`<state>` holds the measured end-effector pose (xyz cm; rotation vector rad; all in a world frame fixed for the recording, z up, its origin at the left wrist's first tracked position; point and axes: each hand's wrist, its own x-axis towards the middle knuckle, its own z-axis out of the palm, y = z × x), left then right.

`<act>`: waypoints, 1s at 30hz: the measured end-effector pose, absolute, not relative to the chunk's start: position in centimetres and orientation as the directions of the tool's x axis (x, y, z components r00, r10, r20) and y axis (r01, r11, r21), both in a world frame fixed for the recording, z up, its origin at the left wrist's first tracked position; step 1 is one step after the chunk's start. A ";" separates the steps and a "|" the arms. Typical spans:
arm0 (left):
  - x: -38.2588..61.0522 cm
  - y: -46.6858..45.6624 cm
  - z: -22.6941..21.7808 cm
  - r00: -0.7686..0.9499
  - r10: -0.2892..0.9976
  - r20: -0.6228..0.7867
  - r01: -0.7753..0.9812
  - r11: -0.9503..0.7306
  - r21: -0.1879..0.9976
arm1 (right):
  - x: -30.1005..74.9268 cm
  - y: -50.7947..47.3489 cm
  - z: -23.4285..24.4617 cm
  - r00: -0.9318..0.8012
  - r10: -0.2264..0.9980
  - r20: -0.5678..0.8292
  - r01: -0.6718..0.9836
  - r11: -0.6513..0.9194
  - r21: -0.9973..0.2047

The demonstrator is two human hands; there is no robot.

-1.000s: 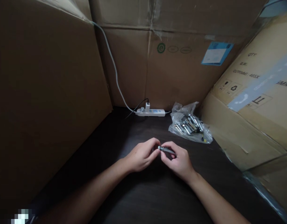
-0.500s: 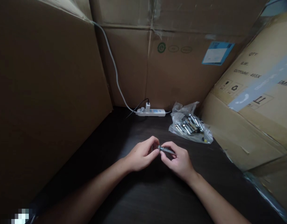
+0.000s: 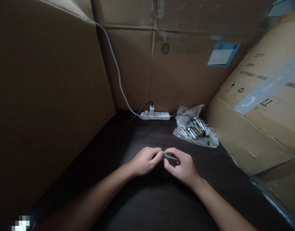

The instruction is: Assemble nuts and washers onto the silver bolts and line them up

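Observation:
A shiny metal expansion bolt [image 3: 170, 157] lies between my two hands, above the dark tabletop [image 3: 157, 205]. My left hand [image 3: 146, 161] is closed, with thumb and forefinger pinched over the bolt's left end, where the nut is now hidden. My right hand [image 3: 184, 164] holds the shank from the other side, fingers curled around it and the thumb below. Beyond my right hand, a clear plastic bag [image 3: 179, 136] contains several similar metal bolts [image 3: 194, 130].
At the back stands a white power strip [image 3: 165, 115] with a plug [image 3: 151, 110] and a grey cable [image 3: 117, 69]. Cardboard boxes wall in the table: one on the left [image 3: 53, 80], one behind [image 3: 133, 64] and one on the right [image 3: 236, 128].
The fingers of my left hand have lowered and closed over the bolt's nut end, which showed before. My right hand keeps its hold almost in place.

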<state>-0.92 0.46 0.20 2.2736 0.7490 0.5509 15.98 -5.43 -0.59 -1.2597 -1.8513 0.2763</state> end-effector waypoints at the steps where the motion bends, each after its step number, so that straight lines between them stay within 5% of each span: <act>1: -1.0 0.3 0.4 0.739 0.646 0.189 0.354 -0.612 0.708 | 16.0 -5.4 -0.6 -0.120 0.842 0.526 0.654 0.466 -0.596; 9: -1.3 -0.9 1.8 0.679 0.679 0.279 0.318 -0.615 0.721 | 16.2 -5.5 -0.6 -0.085 0.860 0.504 0.640 0.434 -0.634; 30: -0.9 0.9 -0.5 0.610 0.769 0.190 0.550 -0.584 0.597 | 16.4 -5.5 -0.6 -0.006 0.852 0.524 0.645 0.403 -0.649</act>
